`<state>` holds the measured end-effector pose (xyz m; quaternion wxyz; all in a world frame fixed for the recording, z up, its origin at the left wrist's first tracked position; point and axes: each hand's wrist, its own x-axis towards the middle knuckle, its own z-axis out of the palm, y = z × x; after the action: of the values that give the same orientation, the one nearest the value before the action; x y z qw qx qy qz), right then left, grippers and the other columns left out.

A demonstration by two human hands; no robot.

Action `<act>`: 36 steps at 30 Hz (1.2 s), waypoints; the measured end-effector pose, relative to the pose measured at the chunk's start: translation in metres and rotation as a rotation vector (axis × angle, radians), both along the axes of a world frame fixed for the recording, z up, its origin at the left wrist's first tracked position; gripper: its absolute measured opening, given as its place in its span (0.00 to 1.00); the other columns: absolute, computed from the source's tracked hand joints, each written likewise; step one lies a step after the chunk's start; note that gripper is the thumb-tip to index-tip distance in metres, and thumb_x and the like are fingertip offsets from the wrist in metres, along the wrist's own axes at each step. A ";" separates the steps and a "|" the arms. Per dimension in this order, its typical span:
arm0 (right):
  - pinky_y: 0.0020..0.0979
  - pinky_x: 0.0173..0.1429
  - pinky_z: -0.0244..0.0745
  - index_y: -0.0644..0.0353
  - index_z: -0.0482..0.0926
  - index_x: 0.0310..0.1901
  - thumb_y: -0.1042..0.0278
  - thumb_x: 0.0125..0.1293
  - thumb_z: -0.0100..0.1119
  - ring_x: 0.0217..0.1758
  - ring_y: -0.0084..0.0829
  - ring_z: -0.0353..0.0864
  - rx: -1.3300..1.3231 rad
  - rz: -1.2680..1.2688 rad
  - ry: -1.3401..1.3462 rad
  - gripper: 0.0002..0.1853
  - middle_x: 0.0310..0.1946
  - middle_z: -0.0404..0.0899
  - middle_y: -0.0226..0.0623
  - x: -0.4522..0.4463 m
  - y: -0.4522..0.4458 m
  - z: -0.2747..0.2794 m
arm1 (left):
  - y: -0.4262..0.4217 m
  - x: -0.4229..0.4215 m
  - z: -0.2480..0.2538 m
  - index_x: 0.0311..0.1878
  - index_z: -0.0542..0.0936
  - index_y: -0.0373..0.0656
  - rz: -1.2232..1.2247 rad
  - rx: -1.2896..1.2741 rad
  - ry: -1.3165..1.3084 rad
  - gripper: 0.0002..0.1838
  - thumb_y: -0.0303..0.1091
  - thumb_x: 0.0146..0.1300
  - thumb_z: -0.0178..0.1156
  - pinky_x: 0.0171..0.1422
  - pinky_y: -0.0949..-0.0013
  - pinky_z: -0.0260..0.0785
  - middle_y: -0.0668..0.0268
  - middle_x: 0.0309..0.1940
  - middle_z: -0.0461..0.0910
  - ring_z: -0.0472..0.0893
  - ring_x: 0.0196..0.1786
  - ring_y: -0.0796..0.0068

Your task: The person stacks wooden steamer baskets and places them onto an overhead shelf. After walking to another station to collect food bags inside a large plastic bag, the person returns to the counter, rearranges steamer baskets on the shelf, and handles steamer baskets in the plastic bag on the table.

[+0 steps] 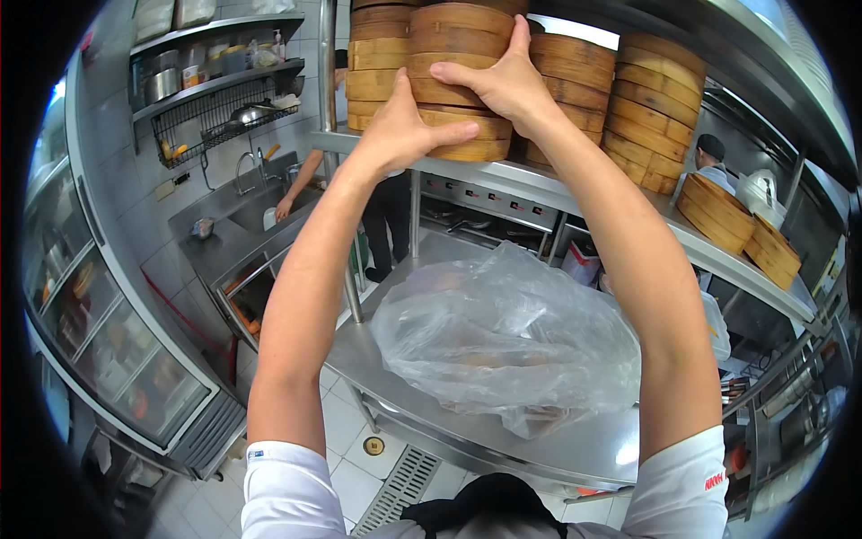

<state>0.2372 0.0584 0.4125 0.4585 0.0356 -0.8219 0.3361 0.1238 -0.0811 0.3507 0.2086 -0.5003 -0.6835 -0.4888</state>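
Both arms reach up to a stack of round bamboo steamers on the raised steel shelf. My left hand grips the stack's lower left side, with the thumb across the bottom tier. Higher on the right side, my right hand grips it with its thumb across a middle tier. The remaining fingers of both hands are largely hidden round the sides. Another steamer stack stands close on the left, and more steamers stand to the right. Below my arms, a large clear plastic bag covers something on the steel table.
Two tilted bamboo steamers lie farther right along the steel shelf. A glass-door fridge stands at left. Another person's hand is at the sink; a second person is behind the shelf. The steel table's edge is before me.
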 end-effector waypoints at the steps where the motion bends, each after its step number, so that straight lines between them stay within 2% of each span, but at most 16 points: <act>1: 0.38 0.70 0.72 0.69 0.30 0.79 0.50 0.50 0.82 0.68 0.47 0.75 0.009 0.000 0.021 0.73 0.66 0.70 0.62 0.003 -0.004 0.002 | -0.002 0.000 0.003 0.76 0.44 0.16 0.004 -0.013 0.011 0.80 0.74 0.41 0.75 0.78 0.60 0.61 0.30 0.69 0.65 0.67 0.75 0.45; 2: 0.38 0.70 0.73 0.69 0.31 0.79 0.51 0.51 0.82 0.67 0.46 0.76 0.019 0.001 0.043 0.72 0.66 0.70 0.61 0.006 -0.008 0.004 | -0.003 -0.001 0.008 0.76 0.45 0.16 -0.008 0.021 0.017 0.79 0.75 0.43 0.73 0.78 0.60 0.61 0.30 0.69 0.66 0.67 0.75 0.45; 3: 0.41 0.62 0.78 0.61 0.42 0.80 0.49 0.49 0.82 0.59 0.52 0.82 -0.038 -0.089 0.048 0.67 0.58 0.78 0.59 0.019 -0.018 0.010 | -0.004 0.000 0.014 0.76 0.46 0.16 -0.022 0.054 0.023 0.78 0.77 0.44 0.71 0.78 0.59 0.60 0.30 0.69 0.66 0.67 0.75 0.45; 4: 0.39 0.67 0.76 0.60 0.29 0.80 0.42 0.46 0.82 0.63 0.49 0.81 -0.052 -0.079 0.012 0.77 0.62 0.76 0.64 0.023 -0.020 0.017 | -0.003 0.002 0.020 0.76 0.47 0.17 -0.039 0.090 0.030 0.77 0.78 0.46 0.69 0.78 0.59 0.60 0.31 0.69 0.67 0.68 0.75 0.45; 6: 0.40 0.66 0.76 0.60 0.31 0.81 0.43 0.47 0.82 0.62 0.52 0.81 -0.058 -0.006 0.100 0.75 0.61 0.77 0.63 0.039 -0.026 0.018 | -0.005 0.008 0.027 0.76 0.51 0.19 0.081 0.131 0.100 0.71 0.80 0.54 0.60 0.78 0.56 0.60 0.33 0.68 0.69 0.69 0.74 0.43; 11: 0.37 0.70 0.71 0.69 0.27 0.79 0.49 0.50 0.82 0.69 0.44 0.73 -0.025 0.086 0.214 0.75 0.69 0.67 0.59 0.063 -0.020 0.023 | -0.019 0.073 0.029 0.75 0.55 0.20 0.157 0.165 0.175 0.66 0.75 0.55 0.65 0.76 0.57 0.63 0.32 0.66 0.71 0.71 0.72 0.44; 14: 0.34 0.71 0.70 0.70 0.27 0.79 0.55 0.52 0.82 0.70 0.41 0.71 -0.024 0.216 0.273 0.73 0.70 0.66 0.58 0.096 -0.006 0.027 | -0.018 0.112 0.031 0.75 0.57 0.21 -0.043 0.239 0.198 0.63 0.70 0.55 0.68 0.74 0.56 0.65 0.33 0.64 0.73 0.73 0.70 0.42; 15: 0.34 0.71 0.70 0.69 0.27 0.79 0.57 0.53 0.81 0.70 0.40 0.71 -0.083 0.259 0.257 0.72 0.69 0.66 0.57 0.111 -0.003 0.028 | -0.008 0.105 0.029 0.73 0.62 0.24 -0.020 0.259 0.235 0.59 0.68 0.56 0.69 0.71 0.56 0.68 0.35 0.63 0.75 0.76 0.67 0.44; 17: 0.35 0.68 0.72 0.66 0.35 0.78 0.58 0.56 0.79 0.68 0.38 0.73 -0.102 0.245 0.240 0.64 0.68 0.68 0.55 0.148 -0.004 0.029 | -0.013 0.151 0.040 0.69 0.66 0.32 -0.322 0.286 -0.015 0.42 0.49 0.60 0.72 0.61 0.63 0.73 0.48 0.56 0.78 0.79 0.57 0.60; 20: 0.36 0.65 0.75 0.65 0.47 0.77 0.58 0.58 0.77 0.65 0.38 0.76 -0.096 0.153 0.230 0.56 0.65 0.72 0.53 0.186 0.009 0.016 | 0.001 0.151 0.036 0.70 0.67 0.33 -0.474 0.195 -0.018 0.37 0.45 0.66 0.69 0.62 0.65 0.73 0.51 0.58 0.79 0.80 0.58 0.67; 21: 0.36 0.65 0.75 0.66 0.49 0.77 0.57 0.58 0.77 0.64 0.39 0.77 -0.087 0.101 0.239 0.55 0.64 0.74 0.53 0.191 0.024 0.007 | 0.012 0.142 0.037 0.72 0.65 0.30 -0.411 0.141 0.008 0.42 0.52 0.66 0.68 0.66 0.65 0.70 0.49 0.60 0.78 0.79 0.61 0.65; 22: 0.36 0.66 0.75 0.67 0.42 0.78 0.55 0.56 0.79 0.65 0.41 0.77 -0.088 0.079 0.217 0.61 0.65 0.72 0.55 0.198 0.038 -0.002 | 0.023 0.135 0.039 0.73 0.63 0.27 -0.344 0.089 0.035 0.48 0.59 0.66 0.67 0.70 0.64 0.67 0.46 0.63 0.78 0.78 0.65 0.63; 26: 0.36 0.70 0.72 0.72 0.32 0.79 0.51 0.49 0.83 0.66 0.46 0.78 0.006 -0.089 0.225 0.73 0.65 0.72 0.62 0.210 0.065 -0.034 | 0.057 0.126 0.036 0.72 0.65 0.28 -0.240 0.149 -0.012 0.43 0.52 0.67 0.69 0.68 0.64 0.70 0.44 0.60 0.78 0.80 0.63 0.61; 30: 0.36 0.72 0.70 0.72 0.35 0.79 0.48 0.52 0.81 0.67 0.45 0.76 0.181 -0.315 0.209 0.70 0.65 0.72 0.60 0.202 0.090 -0.067 | 0.076 0.155 0.011 0.74 0.64 0.31 -0.361 0.010 -0.084 0.44 0.51 0.66 0.70 0.67 0.58 0.73 0.38 0.66 0.72 0.78 0.65 0.53; 33: 0.37 0.69 0.72 0.71 0.46 0.78 0.46 0.55 0.79 0.65 0.44 0.78 0.203 -0.281 0.327 0.63 0.62 0.76 0.59 0.202 0.100 -0.061 | 0.086 0.170 -0.003 0.76 0.61 0.30 -0.291 -0.065 -0.047 0.47 0.50 0.65 0.71 0.66 0.58 0.74 0.37 0.64 0.74 0.80 0.64 0.52; 36: 0.37 0.64 0.75 0.70 0.62 0.73 0.45 0.58 0.76 0.61 0.41 0.82 0.058 -0.233 0.131 0.51 0.56 0.81 0.55 0.215 0.093 -0.029 | 0.100 0.169 -0.017 0.76 0.58 0.28 -0.260 -0.015 -0.026 0.53 0.54 0.61 0.73 0.67 0.59 0.73 0.37 0.62 0.76 0.80 0.64 0.53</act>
<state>0.4517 0.1512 0.3837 0.5461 -0.0249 -0.7981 0.2535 0.2925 0.0187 0.3340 0.1309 -0.5798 -0.6193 -0.5129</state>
